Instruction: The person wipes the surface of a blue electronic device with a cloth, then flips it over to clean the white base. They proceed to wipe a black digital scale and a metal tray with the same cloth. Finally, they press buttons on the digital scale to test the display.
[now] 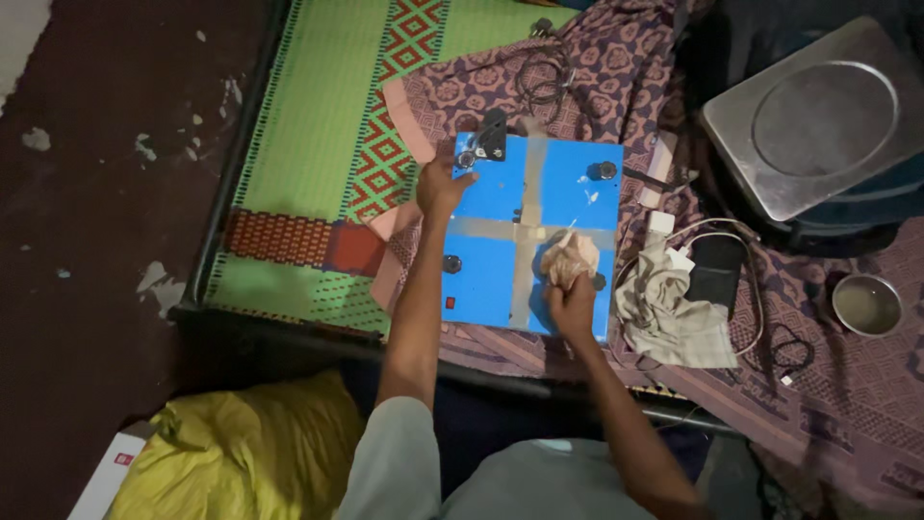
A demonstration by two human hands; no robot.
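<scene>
A blue square board (491,260) with a grey tape cross and small black parts lies on a patterned purple cloth (616,67) on a bed. My left hand (442,186) grips the board's upper left edge, beside a black clip (493,133). Pressed onto the board's right side, a crumpled pale cloth (568,256) is held in my right hand (573,303).
A grey rag (669,308), a black device (717,270) with white cables and a charger lie right of the board. A steel tray (818,116) and a steel bowl (867,304) sit further right. A green woven mat (318,125) lies left, a yellow bag (241,448) below.
</scene>
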